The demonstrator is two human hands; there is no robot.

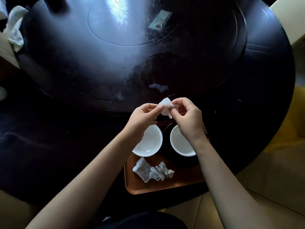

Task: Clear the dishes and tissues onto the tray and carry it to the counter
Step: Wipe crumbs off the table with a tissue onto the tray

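A brown wooden tray (148, 187) rests at the near edge of the dark round table (82, 80). Two white bowls stand on it: one on the left (151, 142), one on the right (179, 144) that sits on a dark plate (181, 161). Crumpled white tissues (151, 171) lie on the tray's near part. Above the tray's far edge, my left hand (143, 115) and my right hand (186, 116) both pinch one small white tissue (165, 107) between their fingertips.
A raised turntable ring (165, 27) fills the table's middle, with a greenish card (160, 19) lying on it. A small wet patch (159, 87) marks the table just beyond my hands. A white cloth (14, 30) hangs at the far left. Tiled floor shows at the right.
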